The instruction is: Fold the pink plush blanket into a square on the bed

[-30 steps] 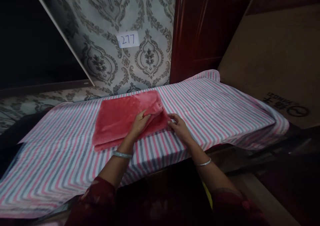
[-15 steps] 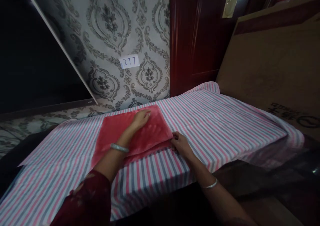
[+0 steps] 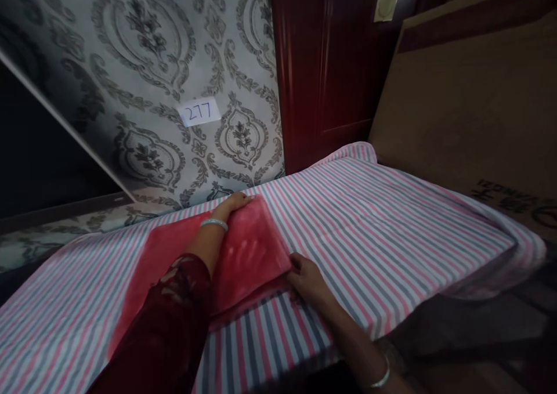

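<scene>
A red plush towel (image 3: pixel 256 255), folded in layers, lies on the striped cloth (image 3: pixel 374 220). My left hand (image 3: pixel 237 202) reaches across it to the far right corner, fingers closed at that edge; their tips are partly hidden. At the near right corner, my right hand (image 3: pixel 307 278) pinches the towel between thumb and fingers. Faint finger-shaped marks show in the pile between the hands.
The striped cloth hangs over the table's front edge. Patterned wallpaper with a paper label (image 3: pixel 200 112) stands behind, beside a dark red door panel (image 3: pixel 324 63). A large cardboard box (image 3: pixel 465 92) leans at the right, and a dark screen (image 3: pixel 39 144) is at the left.
My left hand has moved from the towel's middle to its far right corner. My right hand stays at the near corner. The view has come closer and shifted right.
</scene>
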Demonstrator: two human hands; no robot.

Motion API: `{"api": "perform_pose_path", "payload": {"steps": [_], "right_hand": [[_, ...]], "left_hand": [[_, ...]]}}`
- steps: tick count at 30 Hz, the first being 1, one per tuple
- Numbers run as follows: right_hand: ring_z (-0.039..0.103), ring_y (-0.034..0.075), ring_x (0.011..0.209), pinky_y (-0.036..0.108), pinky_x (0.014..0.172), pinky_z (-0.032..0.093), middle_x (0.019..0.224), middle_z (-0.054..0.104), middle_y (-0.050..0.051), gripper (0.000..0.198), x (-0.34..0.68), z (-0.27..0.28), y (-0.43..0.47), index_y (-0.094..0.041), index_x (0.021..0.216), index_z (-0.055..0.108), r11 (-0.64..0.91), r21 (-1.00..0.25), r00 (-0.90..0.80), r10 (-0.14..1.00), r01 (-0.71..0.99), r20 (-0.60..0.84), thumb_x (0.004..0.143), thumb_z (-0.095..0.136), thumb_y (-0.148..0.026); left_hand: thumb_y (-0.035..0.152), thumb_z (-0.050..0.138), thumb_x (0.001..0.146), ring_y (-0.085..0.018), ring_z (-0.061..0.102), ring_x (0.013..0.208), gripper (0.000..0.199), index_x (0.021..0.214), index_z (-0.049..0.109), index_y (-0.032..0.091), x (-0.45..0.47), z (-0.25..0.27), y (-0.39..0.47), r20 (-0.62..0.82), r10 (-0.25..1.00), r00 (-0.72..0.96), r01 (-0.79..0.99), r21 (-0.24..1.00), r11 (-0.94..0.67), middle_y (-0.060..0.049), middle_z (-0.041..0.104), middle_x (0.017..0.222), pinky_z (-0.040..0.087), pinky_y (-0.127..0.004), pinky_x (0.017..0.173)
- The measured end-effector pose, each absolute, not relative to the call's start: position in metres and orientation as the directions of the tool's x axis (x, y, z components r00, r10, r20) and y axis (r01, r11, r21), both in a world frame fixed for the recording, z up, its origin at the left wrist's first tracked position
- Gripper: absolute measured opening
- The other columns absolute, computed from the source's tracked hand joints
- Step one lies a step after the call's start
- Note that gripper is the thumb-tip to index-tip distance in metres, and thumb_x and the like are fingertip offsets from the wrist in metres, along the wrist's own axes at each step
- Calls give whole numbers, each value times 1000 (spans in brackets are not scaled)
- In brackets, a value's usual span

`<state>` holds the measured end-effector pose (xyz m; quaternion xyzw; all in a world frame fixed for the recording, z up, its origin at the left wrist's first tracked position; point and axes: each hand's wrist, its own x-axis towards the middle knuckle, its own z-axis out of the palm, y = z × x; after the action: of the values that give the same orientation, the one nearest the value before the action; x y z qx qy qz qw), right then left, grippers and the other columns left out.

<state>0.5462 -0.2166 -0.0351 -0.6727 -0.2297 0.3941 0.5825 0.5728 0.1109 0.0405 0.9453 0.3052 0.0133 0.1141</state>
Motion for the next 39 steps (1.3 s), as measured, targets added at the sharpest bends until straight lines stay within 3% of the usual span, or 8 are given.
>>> {"api": "perform_pose_path", "payload": {"steps": [4,9,16,22,29,34,36,39], "right_hand": [[49,13,38,25,35,36,58,53,-7,16,543,-40,-219,-26,83,48,-142,-987,596,788,-71,-156,75,56,-37],[55,16,65,28,59,48,72,57,-1,20,548,-51,-225,-24,76,53,58,-995,640,763,76,93,78,57,-43],[49,14,44,27,41,38,64,54,-5,32,546,-42,-225,-23,96,55,-109,-994,607,789,-21,-99,81,54,-51],[49,14,36,25,34,38,58,55,-8,50,544,-36,-225,-22,111,54,-88,-995,628,772,-44,-96,75,55,-58],[49,10,39,23,34,41,77,59,-7,66,544,-43,-230,-24,136,46,1,-1000,701,713,3,2,78,60,-51],[66,17,74,29,61,56,107,67,5,52,549,-55,-230,-25,131,59,103,-959,714,647,264,266,80,59,-34],[67,23,94,33,74,58,112,69,7,43,553,-60,-229,-23,121,66,121,-926,696,627,357,350,79,59,-32],[65,25,101,36,78,57,114,68,9,41,557,-68,-229,-23,120,69,136,-903,665,633,408,396,81,61,-33]], "left_hand": [[50,49,96,-24,67,89,41,91,72,16,575,24,116,32,553,832,536,212,-818,-10,76,93,50,-30,82],[42,45,101,-25,66,100,37,105,69,14,570,11,116,115,557,822,537,169,-827,-14,74,109,49,-32,89],[37,52,100,-28,69,108,31,109,71,13,569,15,100,131,576,807,566,106,-817,-17,74,113,49,-33,91],[34,43,104,-28,64,122,39,126,66,11,561,41,69,187,555,811,546,103,-832,-18,68,131,47,-36,104],[44,48,102,-31,53,138,55,144,55,10,521,39,-17,205,264,943,262,35,-964,-20,58,146,38,-43,118],[50,38,105,-34,31,155,62,156,42,16,497,13,-62,118,302,946,284,146,-947,-17,38,165,27,-54,125],[49,34,106,-31,29,156,60,157,42,18,494,12,-63,107,310,945,283,211,-936,-14,37,167,26,-52,126],[48,30,106,-26,33,155,59,157,42,19,486,22,-51,150,298,943,249,276,-928,-12,40,165,25,-47,128]]}}
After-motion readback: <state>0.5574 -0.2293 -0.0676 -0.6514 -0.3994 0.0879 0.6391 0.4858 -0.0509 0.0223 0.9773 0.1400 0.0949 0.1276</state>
